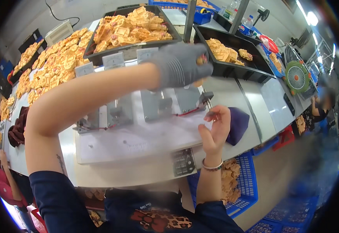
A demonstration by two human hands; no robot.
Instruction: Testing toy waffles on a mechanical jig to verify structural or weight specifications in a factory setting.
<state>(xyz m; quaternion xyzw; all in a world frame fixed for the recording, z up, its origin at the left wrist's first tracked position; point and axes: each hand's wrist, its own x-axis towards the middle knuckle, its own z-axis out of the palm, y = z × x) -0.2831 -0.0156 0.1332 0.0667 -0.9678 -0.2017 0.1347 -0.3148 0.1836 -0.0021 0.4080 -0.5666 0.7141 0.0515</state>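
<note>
My left hand (185,66), in a grey glove, reaches across to the right at the near corner of a black tray (251,72). Its fingers close round a small tan moulded part (201,59) with reddish bits, mostly hidden by the glove. My bare right hand (217,130) is at the right end of a row of grey metal fixtures (155,106) on a white board. Its curled fingers hook over the metal lever (207,99) of the rightmost fixture, with the thumb apart. More tan parts (222,50) lie in the black tray.
A heaped black tray (169,40) of tan parts stands behind the fixtures, beside a loose pile (62,56) at left. A purple cloth (238,125) lies by my right hand. Below the table edge is a blue basket (251,174). A green fan (297,77) stands at right.
</note>
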